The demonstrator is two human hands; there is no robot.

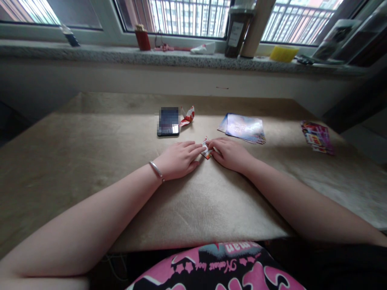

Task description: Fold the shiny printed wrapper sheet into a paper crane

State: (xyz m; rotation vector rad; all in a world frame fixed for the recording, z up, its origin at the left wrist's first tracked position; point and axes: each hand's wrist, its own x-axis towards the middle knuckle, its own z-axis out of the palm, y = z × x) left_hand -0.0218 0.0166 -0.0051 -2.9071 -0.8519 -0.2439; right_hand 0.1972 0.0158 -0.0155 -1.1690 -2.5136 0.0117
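Observation:
A small folded piece of white, red and yellow paper [207, 152] lies on the table between my hands. My left hand [179, 159] rests with fingers stretched out, their tips touching the paper's left side. From the right, my right hand [228, 152] has its fingers bent and closed on the paper's right part, covering some of it. Just beyond my left hand are a dark phone-like device [168, 122], partly pixelated, and a red and white folded paper piece [188, 117] beside it.
Glossy printed sheets [245, 127] are stacked beyond my right hand. Colourful cards [317, 137] lie at the far right of the table [90, 137]. The stone windowsill [105, 55] carries a red lighter-like object [142, 37], a dark jar [237, 34] and a yellow block [283, 53].

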